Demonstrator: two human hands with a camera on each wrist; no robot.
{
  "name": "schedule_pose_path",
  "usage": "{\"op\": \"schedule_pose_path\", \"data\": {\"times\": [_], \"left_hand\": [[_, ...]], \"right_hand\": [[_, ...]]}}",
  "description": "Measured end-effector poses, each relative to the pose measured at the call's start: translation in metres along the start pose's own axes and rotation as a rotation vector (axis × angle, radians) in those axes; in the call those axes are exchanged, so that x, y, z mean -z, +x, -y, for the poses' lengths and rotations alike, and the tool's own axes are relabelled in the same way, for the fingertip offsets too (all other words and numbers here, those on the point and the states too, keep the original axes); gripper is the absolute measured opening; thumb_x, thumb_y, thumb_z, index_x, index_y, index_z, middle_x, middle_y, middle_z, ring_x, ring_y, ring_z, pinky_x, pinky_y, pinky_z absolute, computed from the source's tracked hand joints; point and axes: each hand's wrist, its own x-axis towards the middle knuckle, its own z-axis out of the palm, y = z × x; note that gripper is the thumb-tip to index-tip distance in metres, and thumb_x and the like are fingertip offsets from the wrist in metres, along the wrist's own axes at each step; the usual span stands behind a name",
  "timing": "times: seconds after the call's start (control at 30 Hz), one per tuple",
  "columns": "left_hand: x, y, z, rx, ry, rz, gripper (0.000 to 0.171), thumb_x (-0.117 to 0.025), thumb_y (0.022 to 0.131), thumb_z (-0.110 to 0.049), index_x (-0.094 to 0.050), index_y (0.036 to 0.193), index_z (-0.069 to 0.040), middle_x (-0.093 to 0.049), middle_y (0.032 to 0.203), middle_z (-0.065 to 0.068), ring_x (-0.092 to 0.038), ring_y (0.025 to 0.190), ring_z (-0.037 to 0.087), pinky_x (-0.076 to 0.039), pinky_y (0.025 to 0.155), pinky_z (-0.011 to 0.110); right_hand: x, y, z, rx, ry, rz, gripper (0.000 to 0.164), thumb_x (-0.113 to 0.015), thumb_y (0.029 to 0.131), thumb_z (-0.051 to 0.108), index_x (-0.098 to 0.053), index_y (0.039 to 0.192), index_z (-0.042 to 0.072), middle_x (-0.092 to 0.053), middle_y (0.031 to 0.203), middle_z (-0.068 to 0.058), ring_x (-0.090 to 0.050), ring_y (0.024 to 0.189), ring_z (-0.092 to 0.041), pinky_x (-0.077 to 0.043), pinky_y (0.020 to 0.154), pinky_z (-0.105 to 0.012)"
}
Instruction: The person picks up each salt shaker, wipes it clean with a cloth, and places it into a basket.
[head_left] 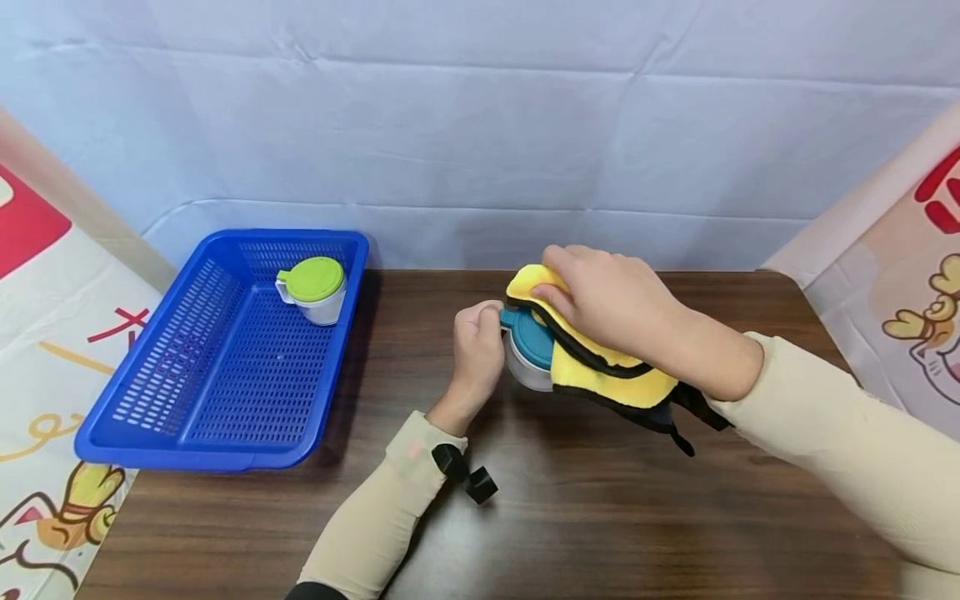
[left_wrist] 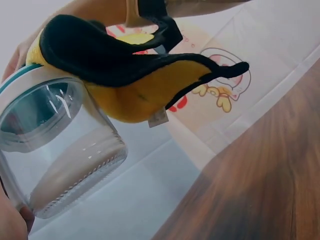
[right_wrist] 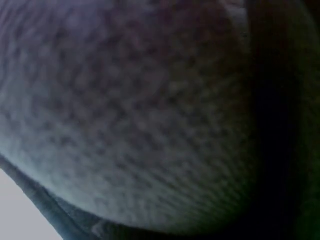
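Note:
My left hand [head_left: 477, 346] grips the handle of a clear seasoning jar [head_left: 528, 375] with a teal lid [head_left: 534, 340]. In the left wrist view the jar [left_wrist: 65, 165] shows its ribbed base and whitish contents, and appears held up off the table. My right hand [head_left: 611, 292] holds a yellow cloth [head_left: 633, 387] with black edging against the right side of the lid and jar. Part of the lid is hidden under it. The cloth's dark back [left_wrist: 90, 55] also shows from the left wrist. Only blurred, dark fabric [right_wrist: 125, 115] fills the right wrist view.
On the left of the brown wooden table [head_left: 600, 517] stands a blue plastic basket [head_left: 322, 417]. Inside, near its back right corner, sits a similar jar with a green lid [head_left: 315, 279]. A pale curtain [head_left: 480, 142] hangs behind the table; printed sheets flank it.

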Motion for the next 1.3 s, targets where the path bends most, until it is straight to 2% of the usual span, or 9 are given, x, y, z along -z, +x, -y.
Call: {"op": "schedule_pose_path", "data": {"times": [0.1, 0.33, 0.47, 0.63, 0.73, 0.87, 1.1, 1.3], "left_hand": [[0.0, 0.0, 0.001, 0.002, 0.003, -0.007, 0.038, -0.034, 0.091, -0.007, -0.031, 0.053, -0.007, -0.025, 0.053, -0.001, -0.022, 0.047, 0.015, -0.018, 0.048, 0.024], [0.0, -0.001, 0.001, -0.002, 0.002, -0.019, 0.036, -0.034, 0.089, -0.003, -0.03, 0.054, -0.009, -0.023, 0.054, -0.002, -0.019, 0.048, 0.014, -0.017, 0.05, 0.024], [0.001, 0.001, 0.001, -0.002, 0.004, -0.025, 0.036, -0.034, 0.088, -0.002, -0.029, 0.054, -0.009, -0.022, 0.054, -0.003, -0.019, 0.049, 0.014, -0.017, 0.049, 0.024], [0.003, 0.003, 0.0, 0.061, -0.006, -0.043, 0.036, -0.035, 0.088, -0.004, -0.03, 0.053, -0.011, -0.023, 0.053, -0.004, -0.02, 0.048, 0.013, -0.019, 0.049, 0.024], [0.003, 0.004, -0.002, 0.096, -0.003, -0.047, 0.037, -0.035, 0.089, -0.005, -0.031, 0.053, -0.011, -0.024, 0.052, -0.004, -0.02, 0.048, 0.014, -0.019, 0.05, 0.024], [0.003, 0.005, -0.003, 0.108, 0.003, -0.041, 0.037, -0.035, 0.09, -0.006, -0.032, 0.053, -0.011, -0.024, 0.052, -0.002, -0.021, 0.048, 0.015, -0.02, 0.05, 0.025], [0.003, 0.005, -0.003, 0.099, 0.002, -0.043, 0.038, -0.035, 0.09, -0.006, -0.032, 0.052, -0.01, -0.025, 0.052, -0.002, -0.022, 0.048, 0.015, -0.02, 0.051, 0.025], [0.004, 0.006, -0.002, 0.099, 0.004, -0.05, 0.038, -0.035, 0.09, -0.005, -0.033, 0.052, -0.01, -0.025, 0.052, -0.002, -0.023, 0.05, 0.015, -0.022, 0.052, 0.025]], "right_hand": [[0.0, 0.002, -0.006, -0.009, -0.004, -0.01, 0.026, -0.062, 0.101, 0.032, -0.051, 0.093, 0.01, -0.044, 0.072, -0.004, -0.05, 0.066, -0.024, -0.04, 0.052, -0.039], [-0.001, 0.003, -0.016, -0.007, -0.013, -0.021, 0.025, -0.061, 0.102, 0.03, -0.051, 0.095, 0.009, -0.044, 0.072, -0.005, -0.049, 0.064, -0.024, -0.039, 0.051, -0.038], [-0.005, 0.003, -0.027, 0.002, -0.062, -0.064, 0.024, -0.061, 0.102, 0.027, -0.05, 0.095, 0.007, -0.046, 0.073, -0.006, -0.049, 0.061, -0.024, -0.04, 0.048, -0.037], [-0.013, 0.002, -0.055, 0.028, -0.158, -0.138, 0.026, -0.063, 0.101, 0.024, -0.048, 0.093, 0.005, -0.044, 0.072, -0.007, -0.045, 0.052, -0.023, -0.037, 0.043, -0.037], [-0.011, 0.001, -0.073, 0.007, -0.157, -0.138, 0.024, -0.062, 0.101, 0.024, -0.049, 0.097, 0.005, -0.044, 0.073, -0.007, -0.046, 0.054, -0.023, -0.039, 0.046, -0.038], [-0.005, 0.0, -0.087, -0.012, -0.126, -0.134, 0.024, -0.059, 0.103, 0.027, -0.05, 0.103, 0.005, -0.044, 0.076, -0.006, -0.046, 0.059, -0.023, -0.039, 0.05, -0.04], [-0.002, -0.004, -0.091, -0.006, -0.099, -0.139, 0.027, -0.06, 0.102, 0.032, -0.053, 0.106, 0.006, -0.046, 0.079, -0.005, -0.043, 0.06, -0.021, -0.037, 0.052, -0.039], [-0.004, -0.009, -0.091, 0.041, -0.093, -0.198, 0.024, -0.066, 0.098, 0.027, -0.054, 0.104, 0.007, -0.047, 0.079, -0.005, -0.041, 0.058, -0.02, -0.036, 0.051, -0.037]]}}
